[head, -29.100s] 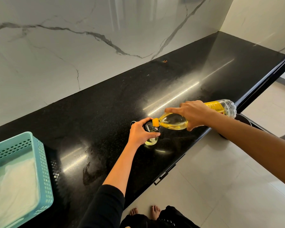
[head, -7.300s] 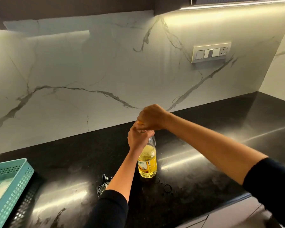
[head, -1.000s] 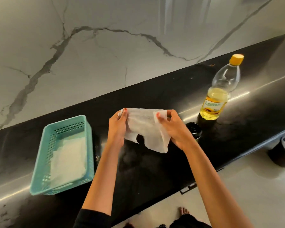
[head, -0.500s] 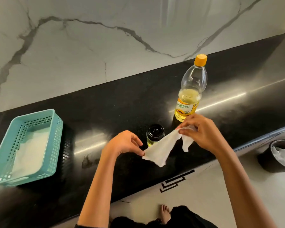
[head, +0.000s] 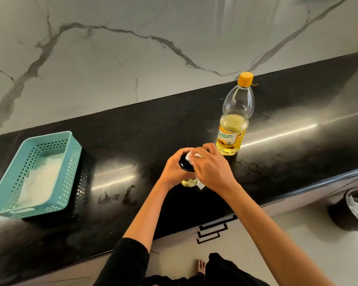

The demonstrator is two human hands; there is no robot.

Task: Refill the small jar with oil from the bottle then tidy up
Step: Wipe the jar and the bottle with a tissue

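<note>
The small jar [head: 186,166] has a black lid and yellow oil showing at its base; it sits between my two hands on the black counter [head: 132,141]. My left hand [head: 174,169] wraps around the jar's left side. My right hand [head: 212,169] presses a white paper wipe [head: 189,157] against the jar's right side and lid; a corner of the wipe sticks out below my palm. The oil bottle [head: 234,122] stands upright just behind and to the right, its orange cap on, about a third full.
A teal perforated basket [head: 70,166] with white wipes inside sits at the counter's left. Oily rings and smears [head: 253,167] mark the counter right of my hands. A dark bin [head: 339,215] with crumpled paper stands on the floor at the right. Marble wall behind.
Half a second ago my hands held the wipe stretched in front of the jar. Now my left hand has closed on the jar and my right has pressed the wipe onto it.
</note>
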